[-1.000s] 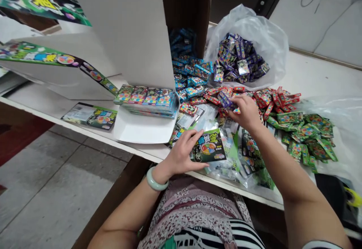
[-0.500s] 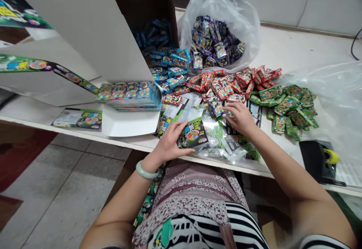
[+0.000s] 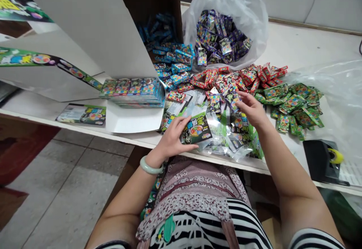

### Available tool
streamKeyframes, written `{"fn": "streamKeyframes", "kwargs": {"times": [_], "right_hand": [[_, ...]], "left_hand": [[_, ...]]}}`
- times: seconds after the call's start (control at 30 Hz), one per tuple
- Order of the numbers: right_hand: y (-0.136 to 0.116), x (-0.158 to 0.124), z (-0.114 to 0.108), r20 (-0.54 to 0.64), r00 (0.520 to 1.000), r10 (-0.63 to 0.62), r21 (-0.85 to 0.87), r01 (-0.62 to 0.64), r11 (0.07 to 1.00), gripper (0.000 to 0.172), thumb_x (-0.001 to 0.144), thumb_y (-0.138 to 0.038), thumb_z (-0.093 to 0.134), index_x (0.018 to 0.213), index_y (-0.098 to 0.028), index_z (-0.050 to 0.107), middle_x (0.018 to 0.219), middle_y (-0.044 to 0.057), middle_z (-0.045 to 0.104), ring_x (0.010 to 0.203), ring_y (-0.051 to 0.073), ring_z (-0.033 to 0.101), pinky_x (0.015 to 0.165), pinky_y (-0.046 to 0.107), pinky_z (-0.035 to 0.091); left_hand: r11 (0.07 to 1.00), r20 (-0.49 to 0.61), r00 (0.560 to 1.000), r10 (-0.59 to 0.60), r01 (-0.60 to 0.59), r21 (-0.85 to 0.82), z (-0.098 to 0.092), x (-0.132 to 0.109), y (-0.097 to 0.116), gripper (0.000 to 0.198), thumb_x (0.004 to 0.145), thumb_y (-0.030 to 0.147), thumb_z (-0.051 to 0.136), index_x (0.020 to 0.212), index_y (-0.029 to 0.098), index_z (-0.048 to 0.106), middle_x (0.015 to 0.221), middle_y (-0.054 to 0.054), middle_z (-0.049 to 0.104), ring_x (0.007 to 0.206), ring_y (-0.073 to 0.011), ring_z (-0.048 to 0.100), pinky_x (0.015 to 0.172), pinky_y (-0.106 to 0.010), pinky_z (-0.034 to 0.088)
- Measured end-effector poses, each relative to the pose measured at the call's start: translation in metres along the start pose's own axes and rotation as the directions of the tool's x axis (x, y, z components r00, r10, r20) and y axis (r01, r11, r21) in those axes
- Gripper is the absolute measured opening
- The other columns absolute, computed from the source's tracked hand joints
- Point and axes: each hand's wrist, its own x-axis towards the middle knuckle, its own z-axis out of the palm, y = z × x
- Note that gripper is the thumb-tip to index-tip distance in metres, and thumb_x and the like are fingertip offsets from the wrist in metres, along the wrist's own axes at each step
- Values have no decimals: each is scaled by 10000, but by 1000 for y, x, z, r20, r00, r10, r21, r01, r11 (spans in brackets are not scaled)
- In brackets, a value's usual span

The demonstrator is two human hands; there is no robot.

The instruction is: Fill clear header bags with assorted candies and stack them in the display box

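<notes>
Our left hand holds the printed pouch right of the white box; our right hand pinches a purple packet farther right. We'd guess both light: pouch slick, grip edges; packet stiffer, pinch sides.

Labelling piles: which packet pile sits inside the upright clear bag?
The purple pile, in the clear bag at the back; the blue pile, red pile and green pile lie outside it.

1 black-green printed pouch is held slantwise, left of 1 small, tilted purple packet.
</notes>
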Motion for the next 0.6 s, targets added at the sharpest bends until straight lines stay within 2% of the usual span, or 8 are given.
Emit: {"fn": "streamKeyframes", "kwargs": {"times": [0.07, 0.13, 0.2, 0.27, 0.4, 0.43, 0.53, 0.6], "right_hand": [[-4, -3, -29, 14, 1000, -16, -70, 17, 997, 471, 763, -570, 709, 1106, -249, 675, 928, 23, 702, 828, 188, 663, 779, 351, 542], [-6, -2, -50, 162, 986, 28, -198, 5, 980, 403, 786, -576, 698, 990, -230, 727, 933, 36, 727, 852, 195, 669, 826, 353, 526], [-7, 2, -59, 342, 932, 119, -333, 2, 943, 405, 790, -585, 693, 938, -213, 753, 914, 45, 743, 848, 209, 675, 833, 357, 519], [-7, 5, -57, 379, 911, 164, -455, 29, 890, 411, 786, -536, 713, 1017, -198, 750, 955, 66, 752, 869, 237, 680, 836, 379, 521], [-4, -8, -43, 159, 987, -19, -671, 122, 731, 433, 862, -438, 643, 1209, -180, 673, 1210, 146, 695, 1128, 326, 618, 992, 489, 463], [-2, -15, -40, 158, 986, -50, -702, 148, 697, 462, 863, -468, 639, 1226, -182, 659, 1241, 158, 676, 1179, 345, 588, 1015, 510, 445], [4, -42, -32, 276, 960, -45, -741, 242, 626, 674, 763, -588, 727, 1301, -202, 603, 1328, 170, 614, 1269, 394, 515, 1040, 555, 419], [7, -58, -27, 301, 953, -49, -760, 270, 591, 723, 727, -563, 769, 1332, -216, 579, 1365, 163, 584, 1285, 402, 498, 1058, 575, 400]], "left_hand": [[1000, 7, 1000, -19, 19, 6, -1, 0, -2, 1038, 743, 650, 755, 1578, 282, 261, 1321, -137, 485, 1233, -334, 533, 1072, -543, 478], [1000, 15, 1000, -18, 18, 13, 1, 1, -2, 1036, 740, 660, 751, 1575, 281, 269, 1322, -137, 487, 1240, -339, 531, 1075, -545, 476], [1000, 24, 1000, 4, -5, 17, 4, 4, 0, 1032, 740, 664, 749, 1570, 267, 282, 1323, -146, 489, 1250, -352, 527, 1075, -550, 472], [999, 35, 999, 31, -32, 20, 7, 6, 3, 1017, 745, 659, 748, 1564, 253, 301, 1323, -155, 492, 1252, -363, 524, 1073, -557, 468], [998, 51, 997, 51, -53, 36, 9, 9, 6, 982, 757, 645, 745, 1555, 255, 325, 1300, -150, 511, 1217, -361, 548, 1050, -549, 482], [998, 52, 997, 49, -51, 45, 9, 9, 6, 978, 757, 650, 741, 1553, 258, 329, 1297, -149, 514, 1214, -361, 550, 1047, -547, 484], [996, 65, 997, 43, -48, 71, 8, 9, 6, 969, 761, 672, 722, 1548, 258, 336, 1291, -148, 516, 1209, -361, 550, 1040, -546, 489], [995, 83, 995, 53, -59, 75, 10, 10, 6, 966, 768, 671, 716, 1549, 250, 333, 1282, -149, 516, 1197, -355, 552, 1034, -542, 493]]}}
